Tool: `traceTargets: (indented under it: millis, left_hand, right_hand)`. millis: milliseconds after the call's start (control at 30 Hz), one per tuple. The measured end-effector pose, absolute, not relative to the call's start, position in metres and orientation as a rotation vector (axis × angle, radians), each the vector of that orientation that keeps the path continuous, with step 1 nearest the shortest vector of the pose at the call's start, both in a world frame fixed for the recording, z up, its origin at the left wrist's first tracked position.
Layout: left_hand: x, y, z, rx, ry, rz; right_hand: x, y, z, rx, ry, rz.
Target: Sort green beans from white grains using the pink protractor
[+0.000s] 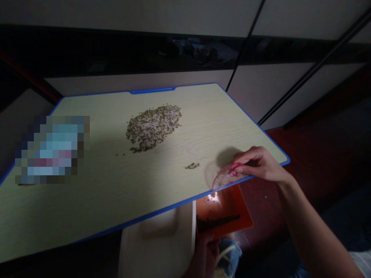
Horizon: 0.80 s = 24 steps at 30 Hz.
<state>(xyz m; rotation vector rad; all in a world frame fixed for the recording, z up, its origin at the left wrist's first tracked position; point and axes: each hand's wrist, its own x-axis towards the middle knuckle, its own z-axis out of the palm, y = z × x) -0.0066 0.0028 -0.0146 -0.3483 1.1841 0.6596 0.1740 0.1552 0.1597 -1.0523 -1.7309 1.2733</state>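
My right hand (261,164) pinches a clear round plastic lid (228,173) with pink markings, tilted at the near edge of the folding table (95,193). Close to the lid lies a small cluster of green beans (193,166). Farther back on the tabletop spreads a heap of green beans mixed with pale grains (153,125). Below the table edge, my left hand (207,247) grips the near side of an orange container (242,216). Several beans and a dark patch show inside it. The left fingers are partly in shadow.
A white plastic bin (159,247) stands under the table edge, left of the orange container. A blurred-out flat item (55,150) lies on the table's left side. Cabinet doors (145,15) rise behind the table, and reddish floor (290,154) shows at right.
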Motion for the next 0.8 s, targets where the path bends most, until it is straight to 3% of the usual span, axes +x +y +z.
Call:
traceTargets:
  millis: [367, 800]
  left_hand:
    - [-0.009, 0.001, -0.019, -0.344, 1.199, 0.580]
    - [-0.008, -0.007, -0.049, -0.365, 1.209, 0.514]
  right_hand:
    - [0.165, 0.157, 0.155, -1.247, -1.459, 0.944]
    - [0.136, 0.168, 0.155, -1.293, -1.088, 1.126]
